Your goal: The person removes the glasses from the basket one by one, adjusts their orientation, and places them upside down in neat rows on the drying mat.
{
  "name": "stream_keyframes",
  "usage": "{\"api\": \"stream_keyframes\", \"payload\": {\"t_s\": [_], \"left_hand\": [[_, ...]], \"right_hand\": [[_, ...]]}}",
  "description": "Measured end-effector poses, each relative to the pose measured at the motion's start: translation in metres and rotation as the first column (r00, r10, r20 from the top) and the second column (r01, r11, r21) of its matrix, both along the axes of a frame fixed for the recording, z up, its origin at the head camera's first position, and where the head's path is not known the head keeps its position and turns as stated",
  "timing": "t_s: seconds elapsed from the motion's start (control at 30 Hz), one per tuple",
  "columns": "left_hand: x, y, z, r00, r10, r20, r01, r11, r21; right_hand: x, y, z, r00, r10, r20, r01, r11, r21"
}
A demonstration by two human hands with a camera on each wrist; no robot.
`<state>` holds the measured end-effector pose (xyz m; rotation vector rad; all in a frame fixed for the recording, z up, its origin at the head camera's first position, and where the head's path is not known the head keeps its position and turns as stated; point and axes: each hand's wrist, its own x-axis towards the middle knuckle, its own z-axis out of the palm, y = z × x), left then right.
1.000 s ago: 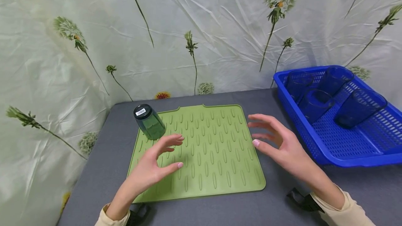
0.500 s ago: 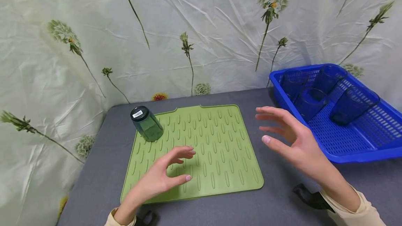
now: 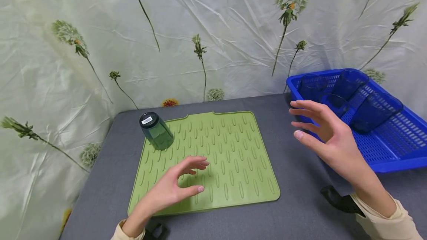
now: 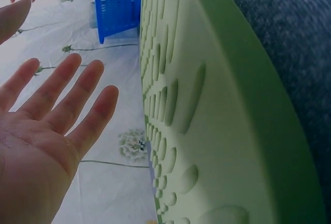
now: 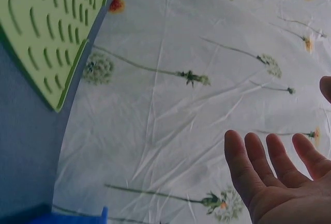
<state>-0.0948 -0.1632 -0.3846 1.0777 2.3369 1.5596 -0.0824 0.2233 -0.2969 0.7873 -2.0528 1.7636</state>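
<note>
A dark tinted drinking glass (image 3: 156, 132) stands upside down on the far left corner of a green ridged mat (image 3: 233, 158), a label on its base. Over the mat's near left part hovers my left hand (image 3: 171, 186), thumb and fingers apart, holding nothing. My right hand (image 3: 333, 138) is in the air by the near left side of a blue basket (image 3: 387, 164), its fingers spread and nothing in them. Inside the basket are several glasses (image 3: 375, 112), tinted blue by it; the right hand partly covers one of them.
A grey cloth-covered table (image 3: 233, 225) lies under the mat and basket. Behind it hangs a white sheet (image 3: 240, 55) printed with dandelions, close to the table's back edge. Black straps (image 3: 340, 199) sit at the wrists.
My right hand has moved right, away from the mat and up to the basket. The left hand has shifted right and nearer, away from the glass on the mat.
</note>
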Motion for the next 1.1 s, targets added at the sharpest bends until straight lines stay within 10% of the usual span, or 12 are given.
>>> {"api": "stream_keyframes", "payload": {"t_s": [0.3,0.6,1.1], "left_hand": [[-0.001,-0.004,0.002,1.0,0.01,-0.004,-0.01,1.0,-0.001],[-0.002,-0.004,0.001,1.0,0.017,0.003,-0.017,1.0,-0.007],[-0.001,-0.005,0.001,1.0,0.012,0.009,-0.012,1.0,-0.014]], "right_hand": [[-0.006,0.025,0.007,0.99,-0.14,-0.002,0.14,0.984,0.114],[-0.005,0.046,0.015,0.936,-0.338,-0.096,0.35,0.873,0.34],[-0.015,0.095,0.027,0.874,-0.474,-0.104,0.476,0.797,0.373]]}}
